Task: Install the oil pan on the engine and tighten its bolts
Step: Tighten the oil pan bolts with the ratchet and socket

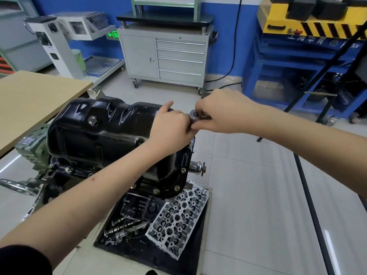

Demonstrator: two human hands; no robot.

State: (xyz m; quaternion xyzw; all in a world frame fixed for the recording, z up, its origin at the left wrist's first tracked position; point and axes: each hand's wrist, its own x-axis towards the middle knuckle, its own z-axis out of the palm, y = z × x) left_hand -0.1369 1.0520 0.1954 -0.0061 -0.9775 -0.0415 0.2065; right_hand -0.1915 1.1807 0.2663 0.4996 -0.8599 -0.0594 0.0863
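Observation:
The black oil pan (103,132) sits on top of the upturned engine (59,171), with brass-coloured bolts (176,188) showing along its near flange. At the pan's far right corner a ratchet wrench stands upright; only its round silver head (194,115) shows. My right hand (220,112) grips that head from the right. My left hand (170,126) rests on the pan's edge with its fingers curled around the tool just below the head. The socket and the bolt under it are hidden by my hands.
A cylinder head (182,217) and camshafts (127,227) lie in a black tray (151,255) on the floor below the engine. A wooden table (33,100) stands at the left. A grey drawer cabinet (164,56) and a blue frame (297,72) are behind.

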